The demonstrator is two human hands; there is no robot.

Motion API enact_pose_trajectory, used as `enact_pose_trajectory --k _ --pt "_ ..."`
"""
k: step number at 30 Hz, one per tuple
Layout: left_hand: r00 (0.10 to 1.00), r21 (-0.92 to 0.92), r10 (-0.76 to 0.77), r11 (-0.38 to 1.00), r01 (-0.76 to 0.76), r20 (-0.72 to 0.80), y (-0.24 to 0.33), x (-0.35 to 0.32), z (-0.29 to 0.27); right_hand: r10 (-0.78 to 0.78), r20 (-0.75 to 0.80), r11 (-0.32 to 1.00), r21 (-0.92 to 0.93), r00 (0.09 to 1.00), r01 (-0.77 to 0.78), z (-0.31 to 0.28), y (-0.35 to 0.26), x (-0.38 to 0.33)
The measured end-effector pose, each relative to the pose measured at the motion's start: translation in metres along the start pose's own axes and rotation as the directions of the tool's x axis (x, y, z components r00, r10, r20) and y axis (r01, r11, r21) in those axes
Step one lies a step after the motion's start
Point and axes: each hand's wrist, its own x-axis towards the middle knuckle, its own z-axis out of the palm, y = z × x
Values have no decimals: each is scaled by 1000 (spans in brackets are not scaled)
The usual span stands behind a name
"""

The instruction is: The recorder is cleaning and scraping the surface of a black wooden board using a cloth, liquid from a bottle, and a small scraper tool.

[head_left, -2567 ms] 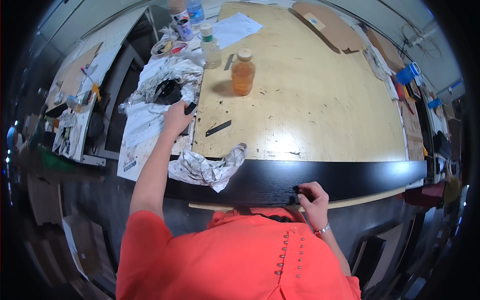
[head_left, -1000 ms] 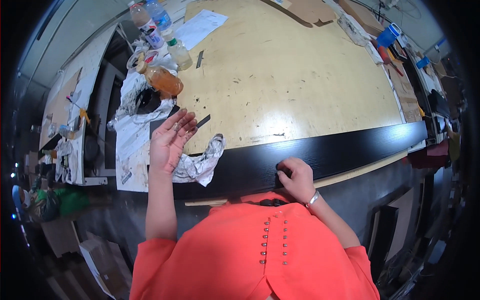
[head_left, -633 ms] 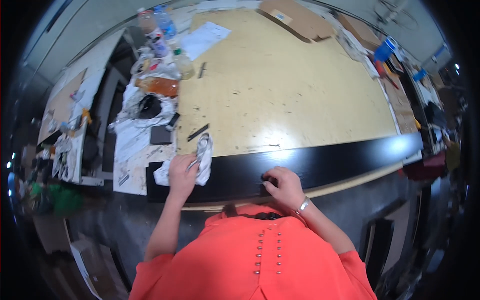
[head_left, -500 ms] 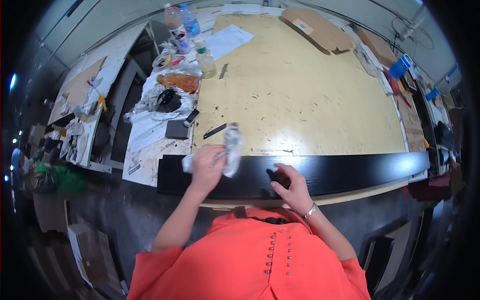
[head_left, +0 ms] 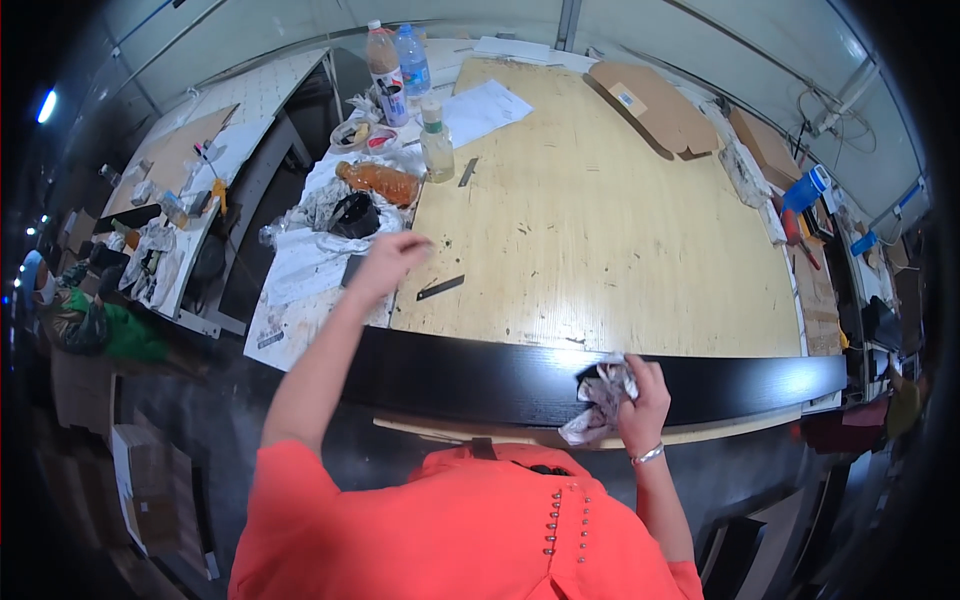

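Note:
In my right hand is a crumpled white rag with dark stains, pressed on a long glossy black board. A dark edge shows beside the rag; what it belongs to I cannot make out. My left hand is farther off, over the table's left part, slightly blurred, with its fingers drawn together. Whatever it may hold is hidden. Partly behind its wrist lies a dark grey block. Nearby are a thin black strip and a black cup on crumpled wrapping.
The board lies along the near edge of a pale wooden tabletop. At the left stand a clear bottle, a blue-tinted bottle and a lying amber bottle. Cardboard lies at the far right.
The rag has passed from my left hand to my right hand, which has moved right along the board. My left hand has reached forward and left. The view has shifted a little.

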Motion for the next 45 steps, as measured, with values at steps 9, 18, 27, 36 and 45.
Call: enact_pose_trajectory --k 9,18,27,36,45 --pt "848 244 -93 936 253 -522 -157 150 -152 -17 -121 987 -163 993 -3 33 28 -28" --pt "809 299 -55 913 277 -585 -255 255 -176 16 -90 978 -206 996 -34 35 23 -27" --pt "896 53 55 998 -35 -440 -148 224 -156 6 -109 974 -223 994 -31 36 19 -22" --pt "865 432 401 866 -252 -300 -14 187 -75 11 -129 985 -167 992 -33 37 21 -23" --pt "917 557 371 796 -234 -144 20 172 -44 -15 -155 984 -179 988 -13 34 25 -23"
